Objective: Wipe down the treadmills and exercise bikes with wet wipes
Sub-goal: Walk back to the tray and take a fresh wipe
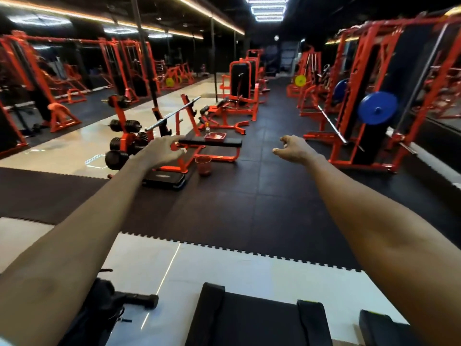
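Treadmill [257, 320] at bottom centre, both arms stretched out above it, left hand [162, 152] mid-left with fingers loosely curled, no grip visible, right hand [291, 148] mid-right loosely curled, empty, then cup [203, 165] on floor, bench [212, 143] with red tray [215, 136] at centre.

Both bare arms reach out over the dark rubber floor [249, 196]. The left hand [162, 151], at eleven o'clock, curls its fingers downward; whether it holds anything is unclear. The right hand [293, 149], at one o'clock, hangs loosely curled and empty. Just past the left hand stands a flat bench [222, 143] bearing a red tray [215, 136], with a reddish tumbler [203, 166] on the floor beside it. A blue weight plate [376, 108] hangs at two o'clock.
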